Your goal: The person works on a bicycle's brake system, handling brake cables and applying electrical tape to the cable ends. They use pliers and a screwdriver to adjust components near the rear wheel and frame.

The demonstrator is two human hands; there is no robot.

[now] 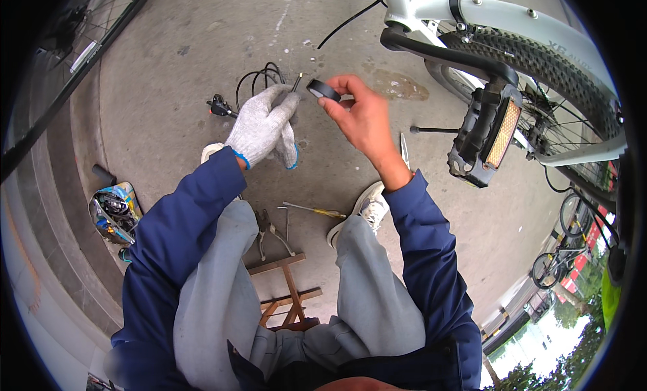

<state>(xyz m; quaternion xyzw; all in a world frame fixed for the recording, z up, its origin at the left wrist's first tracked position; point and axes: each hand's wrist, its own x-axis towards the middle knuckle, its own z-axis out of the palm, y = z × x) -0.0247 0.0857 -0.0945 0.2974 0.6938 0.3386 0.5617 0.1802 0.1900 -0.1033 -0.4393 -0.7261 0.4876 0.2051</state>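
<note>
My left hand, in a grey knit glove with a blue cuff, is closed around a thin black hose whose brass-coloured tip points up past the fingers. A second grey glove hangs beneath that hand, apparently held in it. Looped black hose lies just beyond, with a black brake lever to its left. My bare right hand pinches a roll of black tape between thumb and fingers. The roll is close to the hose tip but apart from it.
A white bicycle frame with a pedal stands at right. Between my feet lie pliers, a hex key and a yellow-handled screwdriver. A wooden stool is beneath me. A filled tool bag sits left by the steps.
</note>
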